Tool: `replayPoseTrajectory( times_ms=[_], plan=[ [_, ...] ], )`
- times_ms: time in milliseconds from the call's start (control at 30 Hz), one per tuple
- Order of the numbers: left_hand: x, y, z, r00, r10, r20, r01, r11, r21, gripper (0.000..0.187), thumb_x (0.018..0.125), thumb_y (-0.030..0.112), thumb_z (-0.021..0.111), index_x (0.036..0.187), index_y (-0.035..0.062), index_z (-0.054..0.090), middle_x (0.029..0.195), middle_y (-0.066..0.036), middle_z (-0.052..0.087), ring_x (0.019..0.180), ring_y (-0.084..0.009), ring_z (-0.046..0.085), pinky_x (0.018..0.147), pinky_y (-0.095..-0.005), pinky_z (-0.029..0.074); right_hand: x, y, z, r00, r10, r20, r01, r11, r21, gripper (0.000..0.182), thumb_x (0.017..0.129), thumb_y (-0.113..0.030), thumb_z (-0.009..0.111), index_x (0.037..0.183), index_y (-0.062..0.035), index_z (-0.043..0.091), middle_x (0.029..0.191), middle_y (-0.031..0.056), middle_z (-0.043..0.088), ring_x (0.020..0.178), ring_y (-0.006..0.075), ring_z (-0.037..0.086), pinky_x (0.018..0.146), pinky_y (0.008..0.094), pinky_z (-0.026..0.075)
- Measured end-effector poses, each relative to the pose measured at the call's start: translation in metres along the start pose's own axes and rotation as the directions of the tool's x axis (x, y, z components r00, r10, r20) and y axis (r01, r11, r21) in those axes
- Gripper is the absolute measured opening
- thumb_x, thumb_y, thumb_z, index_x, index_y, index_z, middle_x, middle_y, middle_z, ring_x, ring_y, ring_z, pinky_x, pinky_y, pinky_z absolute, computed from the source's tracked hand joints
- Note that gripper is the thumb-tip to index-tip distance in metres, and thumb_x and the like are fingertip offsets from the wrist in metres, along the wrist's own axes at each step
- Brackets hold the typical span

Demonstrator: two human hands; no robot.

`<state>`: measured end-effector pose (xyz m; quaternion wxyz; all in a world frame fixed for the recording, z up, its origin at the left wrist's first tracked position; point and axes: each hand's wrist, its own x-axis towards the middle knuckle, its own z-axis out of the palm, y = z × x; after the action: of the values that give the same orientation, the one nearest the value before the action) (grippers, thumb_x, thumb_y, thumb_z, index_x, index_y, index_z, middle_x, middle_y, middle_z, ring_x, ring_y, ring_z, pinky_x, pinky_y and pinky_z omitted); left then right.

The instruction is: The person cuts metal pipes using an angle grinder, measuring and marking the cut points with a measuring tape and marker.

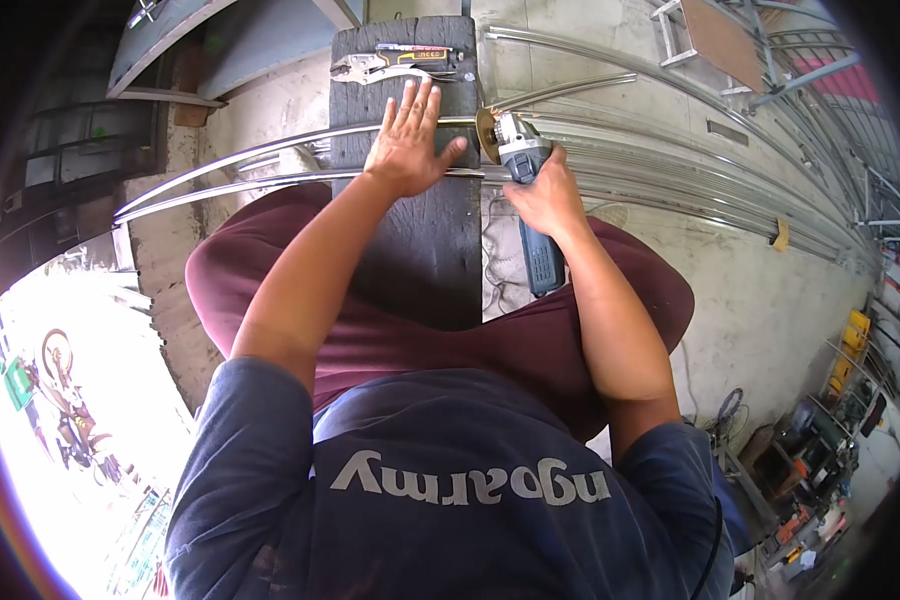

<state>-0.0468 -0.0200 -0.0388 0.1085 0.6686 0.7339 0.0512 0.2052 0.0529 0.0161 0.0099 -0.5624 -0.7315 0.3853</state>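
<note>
My left hand (405,145) lies flat with fingers spread over a long shiny metal tube (270,150), which rests across a dark wooden bench (415,255). A second metal tube (235,187) crosses the bench nearer to me, by the heel of that hand. In my right hand (550,195) is an angle grinder (540,255), gripped round its body, head pointing away from me. Its brown disc (487,136) stands at the bench's right edge, right at the far tube. Beyond my left fingertips, locking pliers (368,70) lie beside a small yellow-and-black item (430,56).
Several long metal tubes (660,165) lie on the concrete floor to the right. A cord (492,255) runs on the floor beside the bench. Assorted tools and boxes (800,500) fill the lower right. A metal-framed panel (722,45) stands at the upper right.
</note>
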Motion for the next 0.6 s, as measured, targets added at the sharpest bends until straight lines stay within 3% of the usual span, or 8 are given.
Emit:
replayPoseTrajectory(
  times_ms=[167, 367, 467, 567, 600],
  plan=[
    [0.035, -0.012, 0.009, 0.994, -0.010, -0.110, 0.020, 0.995, 0.096, 0.083, 0.118, 0.054, 0.038, 0.179, 0.0025, 0.017, 0.189, -0.017, 0.009, 0.175, -0.0366, 0.003, 0.138, -0.0661, 0.009, 0.006, -0.007, 0.008, 0.997, 0.047, -0.061, -0.045, 0.999, 0.030, 0.103, 0.083, -0.025, 0.085, 0.156, 0.0206, 0.030, 0.121, 0.0442, 0.072, 0.115, 0.0538, 0.074, 0.102, 0.0510, 0.060],
    [0.059, -0.026, 0.006, 0.976, 0.003, -0.220, 0.011, 0.998, 0.065, 0.084, 0.116, 0.056, 0.040, 0.181, 0.0078, 0.015, 0.190, -0.014, 0.006, 0.176, -0.0341, 0.001, 0.138, -0.0663, 0.002, 0.015, 0.002, 0.003, 0.990, 0.140, 0.011, -0.140, 0.990, -0.021, 0.101, 0.082, -0.026, 0.087, 0.155, 0.0198, 0.032, 0.118, 0.0422, 0.074, 0.115, 0.0527, 0.075, 0.102, 0.0499, 0.060],
    [0.038, -0.035, -0.016, 0.978, 0.009, -0.211, -0.003, 1.000, 0.029, 0.086, 0.115, 0.056, 0.045, 0.181, 0.0102, 0.013, 0.190, -0.012, 0.006, 0.176, -0.0310, -0.001, 0.138, -0.0657, -0.001, 0.022, 0.017, -0.007, 0.983, 0.181, -0.016, -0.180, 0.983, 0.035, 0.095, 0.081, -0.026, 0.087, 0.150, 0.0183, 0.039, 0.118, 0.0402, 0.075, 0.116, 0.0513, 0.076, 0.102, 0.0488, 0.060],
    [0.006, -0.079, -0.044, 0.972, -0.143, -0.188, 0.157, 0.986, 0.061, 0.090, 0.112, 0.053, 0.057, 0.180, 0.0105, 0.016, 0.190, -0.011, 0.013, 0.176, -0.0290, 0.003, 0.137, -0.0683, -0.004, 0.030, 0.033, -0.015, 0.977, 0.193, -0.091, -0.185, 0.979, 0.089, 0.088, 0.081, -0.027, 0.089, 0.140, 0.0177, 0.041, 0.116, 0.0399, 0.075, 0.115, 0.0510, 0.076, 0.100, 0.0486, 0.062],
    [-0.007, -0.102, -0.049, 0.945, -0.262, -0.196, 0.282, 0.956, 0.082, 0.091, 0.112, 0.057, 0.057, 0.179, 0.0099, 0.020, 0.188, -0.013, 0.019, 0.176, -0.0307, 0.006, 0.135, -0.0719, -0.005, 0.032, 0.037, -0.018, 0.973, 0.201, -0.111, -0.189, 0.975, 0.116, 0.088, 0.081, -0.027, 0.089, 0.140, 0.0177, 0.042, 0.117, 0.0397, 0.075, 0.116, 0.0509, 0.076, 0.100, 0.0487, 0.062]
  ],
)
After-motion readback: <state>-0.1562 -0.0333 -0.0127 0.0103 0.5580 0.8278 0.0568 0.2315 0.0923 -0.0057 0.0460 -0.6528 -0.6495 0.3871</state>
